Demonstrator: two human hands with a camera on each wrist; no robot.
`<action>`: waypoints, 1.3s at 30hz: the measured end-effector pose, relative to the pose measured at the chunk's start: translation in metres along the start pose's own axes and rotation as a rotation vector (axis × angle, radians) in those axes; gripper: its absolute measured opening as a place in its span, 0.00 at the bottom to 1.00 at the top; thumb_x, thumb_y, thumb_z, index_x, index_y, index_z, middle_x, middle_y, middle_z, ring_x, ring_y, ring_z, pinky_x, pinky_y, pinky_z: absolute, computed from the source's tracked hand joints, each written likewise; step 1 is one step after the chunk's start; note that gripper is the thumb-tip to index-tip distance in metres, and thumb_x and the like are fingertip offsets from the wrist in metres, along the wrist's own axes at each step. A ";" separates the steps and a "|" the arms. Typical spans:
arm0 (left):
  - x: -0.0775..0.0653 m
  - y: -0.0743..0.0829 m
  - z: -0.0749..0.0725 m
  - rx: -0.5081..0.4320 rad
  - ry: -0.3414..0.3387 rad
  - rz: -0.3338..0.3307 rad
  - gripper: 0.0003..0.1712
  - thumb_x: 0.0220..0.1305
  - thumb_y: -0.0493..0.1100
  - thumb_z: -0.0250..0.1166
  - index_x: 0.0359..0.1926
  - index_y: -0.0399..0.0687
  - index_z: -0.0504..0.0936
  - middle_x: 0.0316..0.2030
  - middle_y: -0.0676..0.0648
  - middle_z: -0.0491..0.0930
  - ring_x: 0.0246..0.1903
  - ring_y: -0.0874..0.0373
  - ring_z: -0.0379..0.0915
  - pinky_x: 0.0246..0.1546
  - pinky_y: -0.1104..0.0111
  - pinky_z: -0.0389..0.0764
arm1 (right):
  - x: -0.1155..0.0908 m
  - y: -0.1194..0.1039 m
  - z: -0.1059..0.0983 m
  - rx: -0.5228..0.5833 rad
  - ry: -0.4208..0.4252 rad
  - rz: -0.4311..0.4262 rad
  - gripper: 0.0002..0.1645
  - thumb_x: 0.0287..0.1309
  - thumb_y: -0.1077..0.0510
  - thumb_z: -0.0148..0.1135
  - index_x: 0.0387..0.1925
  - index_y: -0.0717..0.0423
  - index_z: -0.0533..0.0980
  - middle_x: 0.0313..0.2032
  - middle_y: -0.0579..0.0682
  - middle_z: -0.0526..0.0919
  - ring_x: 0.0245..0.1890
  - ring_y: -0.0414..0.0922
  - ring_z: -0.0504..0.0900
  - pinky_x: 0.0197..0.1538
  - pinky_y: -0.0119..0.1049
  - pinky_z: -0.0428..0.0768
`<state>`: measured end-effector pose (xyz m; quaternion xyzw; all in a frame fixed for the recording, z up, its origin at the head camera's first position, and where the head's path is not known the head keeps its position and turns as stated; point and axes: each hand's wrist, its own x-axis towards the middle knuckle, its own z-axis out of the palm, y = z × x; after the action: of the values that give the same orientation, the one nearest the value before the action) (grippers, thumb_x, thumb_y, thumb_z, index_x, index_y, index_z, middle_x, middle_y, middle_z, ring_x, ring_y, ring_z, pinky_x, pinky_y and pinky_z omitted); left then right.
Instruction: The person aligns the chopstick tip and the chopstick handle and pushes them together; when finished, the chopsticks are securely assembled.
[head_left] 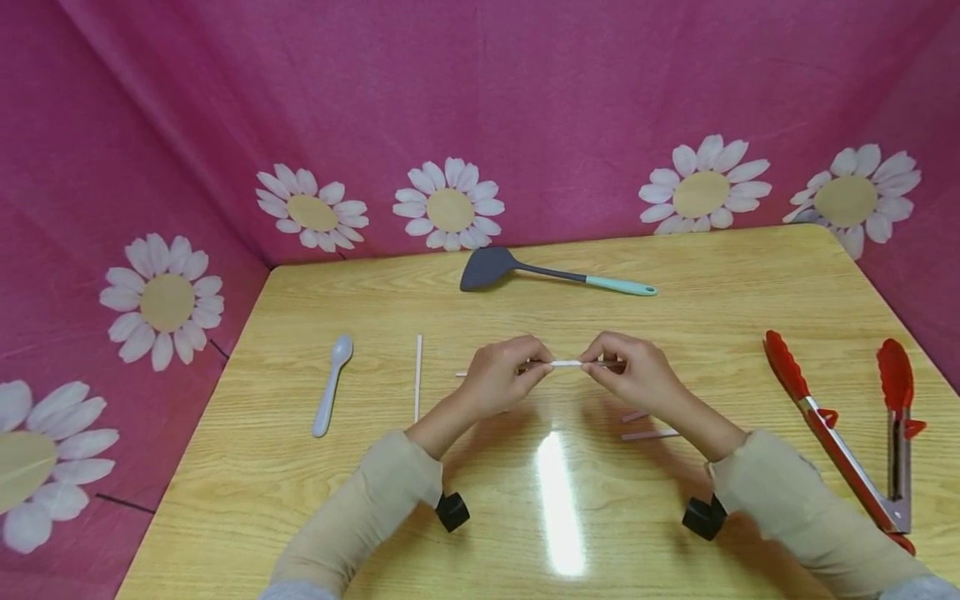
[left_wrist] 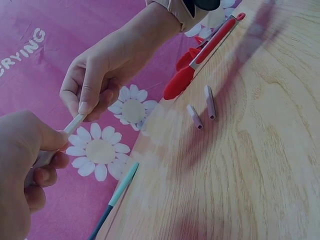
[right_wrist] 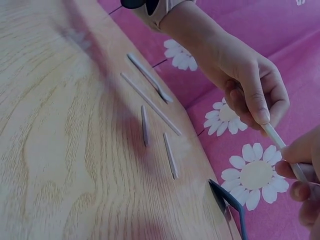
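Both hands pinch one thin white stick (head_left: 566, 363), held level above the middle of the table. My left hand (head_left: 504, 373) grips its left part between thumb and fingers, and my right hand (head_left: 632, 373) does the same on the right. Only a short stretch of it shows between the thumbs; the left wrist view has this pale stretch (left_wrist: 75, 123) running from one hand to the other. Beneath the right forearm lie two short pale sticks (head_left: 649, 434). Near the left hand are two more short sticks (right_wrist: 170, 155), best seen in the right wrist view.
A long thin stick (head_left: 418, 379) and a white spoon (head_left: 332, 387) lie at the left. Behind the hands is a dark spatula (head_left: 487, 268) with a mint handle. Spread red-tipped tongs (head_left: 847, 450) lie at the right. A pink flowered cloth (head_left: 570, 108) hangs behind the wooden table (head_left: 247, 467).
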<state>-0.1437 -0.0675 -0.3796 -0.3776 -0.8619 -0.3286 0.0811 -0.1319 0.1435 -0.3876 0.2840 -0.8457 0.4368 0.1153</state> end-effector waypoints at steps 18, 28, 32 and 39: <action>-0.002 0.002 0.004 0.133 -0.057 -0.019 0.05 0.59 0.42 0.60 0.36 0.49 0.80 0.29 0.55 0.77 0.26 0.68 0.70 0.25 0.78 0.69 | 0.000 0.007 -0.003 -0.120 -0.040 -0.074 0.09 0.44 0.68 0.65 0.27 0.52 0.77 0.20 0.39 0.73 0.17 0.32 0.63 0.19 0.28 0.64; -0.002 -0.001 -0.003 0.300 -0.064 0.079 0.04 0.55 0.41 0.64 0.31 0.48 0.83 0.30 0.52 0.75 0.32 0.60 0.69 0.32 0.72 0.71 | 0.001 0.008 -0.004 -0.149 -0.122 -0.106 0.08 0.47 0.68 0.64 0.30 0.54 0.78 0.27 0.43 0.79 0.22 0.32 0.70 0.22 0.27 0.69; -0.006 -0.005 -0.007 0.323 -0.072 0.082 0.03 0.55 0.40 0.64 0.32 0.48 0.83 0.29 0.53 0.75 0.30 0.60 0.69 0.31 0.73 0.70 | -0.001 0.010 -0.007 -0.155 -0.136 -0.080 0.09 0.47 0.69 0.63 0.30 0.54 0.78 0.28 0.43 0.80 0.22 0.33 0.71 0.23 0.28 0.70; -0.024 -0.019 -0.019 0.338 -0.070 0.005 0.03 0.55 0.39 0.64 0.32 0.48 0.83 0.30 0.53 0.76 0.32 0.61 0.69 0.29 0.73 0.72 | -0.007 0.016 -0.017 -0.149 -0.154 -0.020 0.08 0.50 0.67 0.61 0.32 0.54 0.78 0.29 0.47 0.80 0.23 0.33 0.71 0.23 0.28 0.71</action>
<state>-0.1422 -0.1034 -0.3840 -0.3719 -0.9062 -0.1655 0.1140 -0.1366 0.1675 -0.3915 0.3160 -0.8792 0.3485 0.0751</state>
